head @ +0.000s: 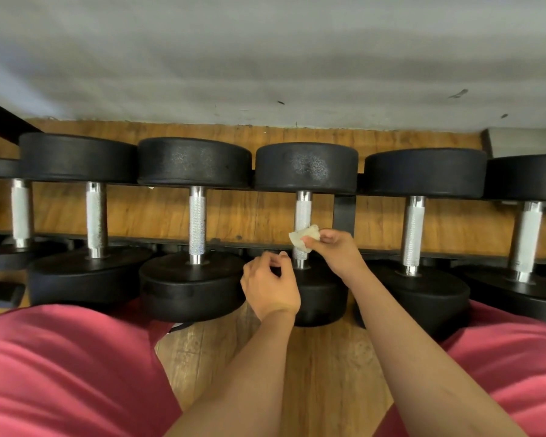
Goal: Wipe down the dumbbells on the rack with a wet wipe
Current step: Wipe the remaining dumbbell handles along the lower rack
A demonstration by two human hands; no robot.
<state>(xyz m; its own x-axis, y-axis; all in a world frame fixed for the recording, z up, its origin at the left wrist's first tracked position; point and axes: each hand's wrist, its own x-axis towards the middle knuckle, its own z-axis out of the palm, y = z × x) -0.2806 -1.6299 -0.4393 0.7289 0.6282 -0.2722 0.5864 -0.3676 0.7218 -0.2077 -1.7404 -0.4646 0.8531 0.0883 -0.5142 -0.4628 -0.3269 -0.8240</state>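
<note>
Here, six dumbbells (197, 222) are lying across the rack (344, 212); the right hand (338, 250) is pinching one wet wipe (303, 236) against the fourth dumbbell's handle (303, 209), and the left hand (270, 285) is hovering loosely curled beside that handle, partly hiding its near weight.

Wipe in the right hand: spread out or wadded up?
Wadded up. The wipe is a small crumpled lump pinched by the right hand at the dumbbell handle, not laid flat.
</note>
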